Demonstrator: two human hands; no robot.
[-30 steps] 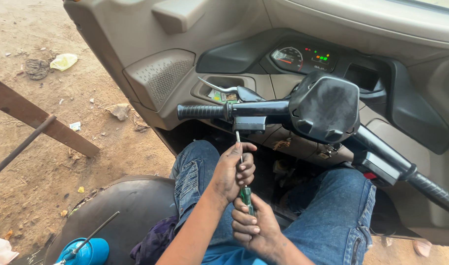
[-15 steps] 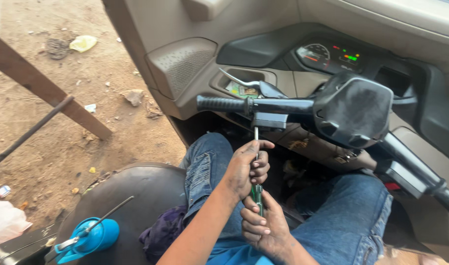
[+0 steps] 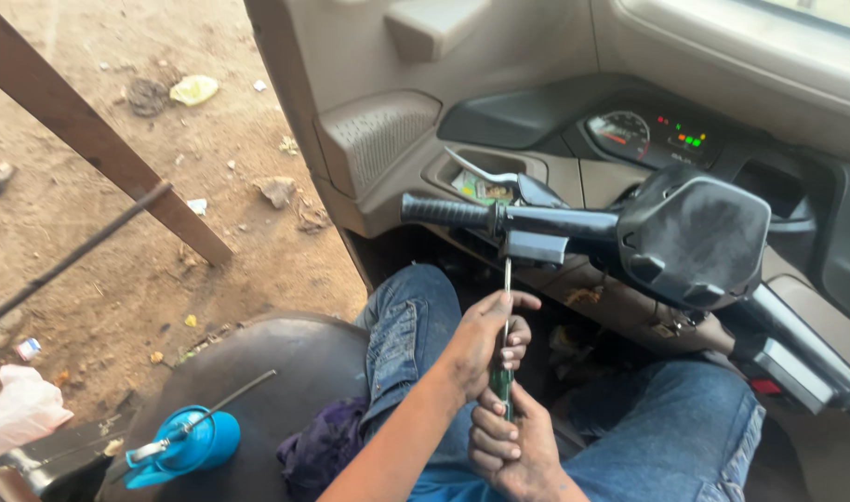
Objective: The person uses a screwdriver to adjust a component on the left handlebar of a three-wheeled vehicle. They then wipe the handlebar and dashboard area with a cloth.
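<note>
Below the black handlebar (image 3: 537,221), a screwdriver (image 3: 506,325) is held upright, its thin metal shaft meeting the grey switch housing (image 3: 534,247) from underneath. The left hand (image 3: 485,335) is curled around the shaft, thumb raised along it. The right hand (image 3: 513,446) is clamped on the green handle beneath, knuckles outward. Both forearms are raised over denim-clad knees. A blue oil can (image 3: 185,444) is seen on the rounded dark seat (image 3: 276,363).
</note>
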